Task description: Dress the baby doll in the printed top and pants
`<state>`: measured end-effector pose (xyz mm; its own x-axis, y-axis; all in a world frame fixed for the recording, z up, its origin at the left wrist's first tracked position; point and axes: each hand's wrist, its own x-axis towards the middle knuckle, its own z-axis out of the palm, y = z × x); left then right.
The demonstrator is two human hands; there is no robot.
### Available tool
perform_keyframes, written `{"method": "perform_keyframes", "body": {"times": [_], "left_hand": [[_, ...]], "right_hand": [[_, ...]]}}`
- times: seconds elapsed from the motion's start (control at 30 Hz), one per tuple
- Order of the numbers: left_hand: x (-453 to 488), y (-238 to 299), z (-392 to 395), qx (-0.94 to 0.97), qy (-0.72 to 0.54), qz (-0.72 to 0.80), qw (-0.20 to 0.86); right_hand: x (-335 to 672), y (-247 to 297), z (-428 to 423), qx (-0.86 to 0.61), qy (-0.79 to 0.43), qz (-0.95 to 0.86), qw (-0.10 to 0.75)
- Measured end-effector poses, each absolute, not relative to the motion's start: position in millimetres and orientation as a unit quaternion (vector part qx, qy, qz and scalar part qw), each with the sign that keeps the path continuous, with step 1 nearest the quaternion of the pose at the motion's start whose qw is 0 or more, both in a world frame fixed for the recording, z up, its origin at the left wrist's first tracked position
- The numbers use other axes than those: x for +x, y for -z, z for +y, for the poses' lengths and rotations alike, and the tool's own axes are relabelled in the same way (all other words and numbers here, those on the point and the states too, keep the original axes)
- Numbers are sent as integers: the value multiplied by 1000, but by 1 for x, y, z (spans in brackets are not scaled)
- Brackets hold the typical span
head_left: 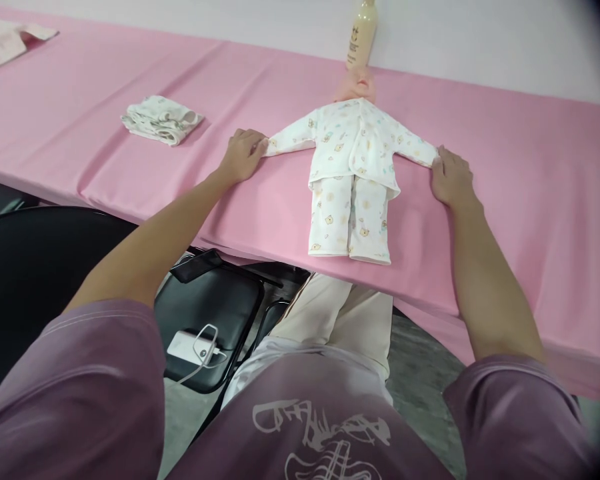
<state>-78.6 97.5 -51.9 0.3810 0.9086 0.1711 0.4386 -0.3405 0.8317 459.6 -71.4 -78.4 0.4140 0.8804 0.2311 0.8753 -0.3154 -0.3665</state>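
Note:
A small white baby jacket [349, 137] printed with little bears lies flat, its sleeves spread out to both sides. Matching baby trousers [330, 223] lie below it, the waist covered by the jacket's hem. My left hand [243, 155] is closed on the cuff of the sleeve on the left. On the other side, my right hand [451, 177] grips the opposite cuff between thumb and fingers. At the jacket's neck is a peach-coloured thing [355, 85], whose kind I cannot make out.
A pink cloth [260, 220] covers the long table. On it are a folded printed garment [161, 120], a pale pink garment [10, 41] and a cream bottle [362, 37] by the wall. Black chairs [45, 280] stand below left, one bearing a white power bank [193, 348] with a cable.

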Motion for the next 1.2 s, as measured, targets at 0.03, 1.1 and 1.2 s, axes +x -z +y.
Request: {"method": "perform_keyframes", "body": {"times": [0.03, 1.1, 1.2], "left_hand": [[-81, 57, 103, 771, -322, 452, 312], [-89, 89, 155, 766, -305, 559, 84], [-85, 86, 154, 763, -279, 576, 91]], "right_hand": [[461, 77, -71, -809, -5, -545, 219], [468, 83, -69, -864, 47, -467, 182], [471, 85, -65, -864, 52, -461, 197]]}}
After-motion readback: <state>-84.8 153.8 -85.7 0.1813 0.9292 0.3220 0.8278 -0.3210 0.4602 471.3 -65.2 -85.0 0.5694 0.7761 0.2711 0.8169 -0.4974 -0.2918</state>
